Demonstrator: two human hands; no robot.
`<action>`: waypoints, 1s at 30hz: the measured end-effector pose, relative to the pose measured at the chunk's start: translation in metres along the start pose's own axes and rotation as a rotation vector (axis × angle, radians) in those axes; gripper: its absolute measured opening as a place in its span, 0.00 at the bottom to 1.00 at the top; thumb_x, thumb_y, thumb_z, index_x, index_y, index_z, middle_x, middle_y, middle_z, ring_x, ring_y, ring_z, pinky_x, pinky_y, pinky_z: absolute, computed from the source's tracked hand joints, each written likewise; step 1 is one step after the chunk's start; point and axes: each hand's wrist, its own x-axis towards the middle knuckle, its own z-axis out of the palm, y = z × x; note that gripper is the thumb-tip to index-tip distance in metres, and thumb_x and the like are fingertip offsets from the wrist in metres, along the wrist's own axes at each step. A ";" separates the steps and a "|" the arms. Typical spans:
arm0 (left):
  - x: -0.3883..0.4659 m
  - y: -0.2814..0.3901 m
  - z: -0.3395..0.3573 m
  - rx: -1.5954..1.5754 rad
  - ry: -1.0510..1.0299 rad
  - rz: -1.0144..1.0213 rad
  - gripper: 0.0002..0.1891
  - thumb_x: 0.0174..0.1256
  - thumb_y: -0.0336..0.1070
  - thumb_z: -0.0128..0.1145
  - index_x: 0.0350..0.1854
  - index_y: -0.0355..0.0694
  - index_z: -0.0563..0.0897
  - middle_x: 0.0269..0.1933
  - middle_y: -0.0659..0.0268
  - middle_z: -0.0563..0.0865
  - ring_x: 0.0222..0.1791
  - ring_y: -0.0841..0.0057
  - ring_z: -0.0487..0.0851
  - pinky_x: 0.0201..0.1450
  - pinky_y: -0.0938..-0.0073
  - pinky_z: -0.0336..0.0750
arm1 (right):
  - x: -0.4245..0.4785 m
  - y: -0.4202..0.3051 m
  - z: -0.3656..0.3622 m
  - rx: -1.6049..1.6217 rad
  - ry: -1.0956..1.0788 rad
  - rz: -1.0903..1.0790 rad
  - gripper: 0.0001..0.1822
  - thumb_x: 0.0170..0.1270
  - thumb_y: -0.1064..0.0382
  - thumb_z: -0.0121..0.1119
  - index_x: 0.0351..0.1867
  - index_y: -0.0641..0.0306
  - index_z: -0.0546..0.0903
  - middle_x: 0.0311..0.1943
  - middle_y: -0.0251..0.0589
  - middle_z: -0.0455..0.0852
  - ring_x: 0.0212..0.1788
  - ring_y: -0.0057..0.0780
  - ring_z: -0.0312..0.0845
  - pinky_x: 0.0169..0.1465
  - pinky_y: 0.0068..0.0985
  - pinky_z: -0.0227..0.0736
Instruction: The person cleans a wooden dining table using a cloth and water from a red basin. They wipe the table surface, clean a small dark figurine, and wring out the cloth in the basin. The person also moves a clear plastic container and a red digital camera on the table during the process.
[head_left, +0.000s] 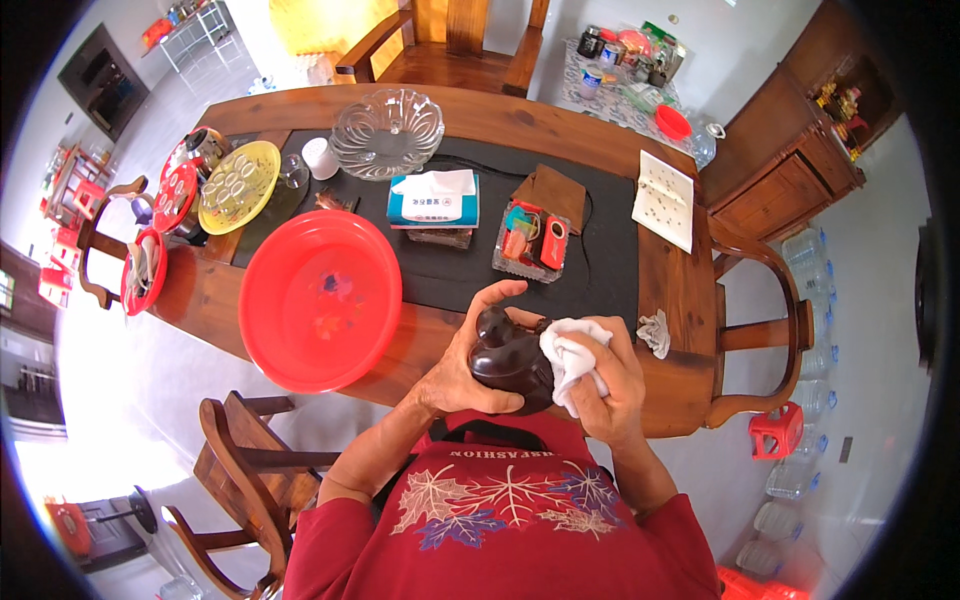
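Note:
My left hand grips a dark brown, glossy rounded vessel, perhaps a teapot, with a knob on top. A white cloth is bunched in my right hand and pressed against the vessel's right side. Both hands are above the near edge of the wooden table. To their left stands a red plastic basin with a printed pattern on its bottom. Beyond the hands, a clear box holds small items, and a tissue box stands to its left. The vessel's underside is hidden.
A clear glass bowl, a white perforated container and a yellow tray stand at the back left. Crumpled tissue and an open booklet lie on the right. Wooden chairs surround the table.

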 end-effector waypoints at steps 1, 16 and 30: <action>0.001 0.000 0.001 0.024 -0.029 0.024 0.57 0.32 0.26 0.71 0.71 0.46 0.51 0.56 0.59 0.76 0.58 0.68 0.74 0.63 0.64 0.68 | -0.001 0.001 0.000 0.043 0.002 0.034 0.18 0.56 0.67 0.60 0.49 0.68 0.80 0.44 0.49 0.76 0.43 0.38 0.75 0.46 0.28 0.70; -0.005 -0.001 0.001 0.001 -0.054 0.015 0.63 0.29 0.28 0.73 0.74 0.46 0.49 0.64 0.59 0.66 0.64 0.66 0.68 0.67 0.63 0.63 | 0.023 0.016 0.009 0.114 -0.096 0.200 0.09 0.62 0.68 0.57 0.42 0.69 0.82 0.37 0.45 0.77 0.37 0.35 0.76 0.41 0.26 0.70; -0.001 -0.013 -0.011 -0.321 -0.036 -0.010 0.45 0.27 0.38 0.77 0.57 0.39 0.71 0.69 0.54 0.61 0.66 0.62 0.67 0.67 0.59 0.65 | 0.001 0.001 0.017 0.302 0.091 0.229 0.11 0.65 0.67 0.54 0.46 0.68 0.81 0.41 0.42 0.75 0.39 0.27 0.75 0.39 0.22 0.69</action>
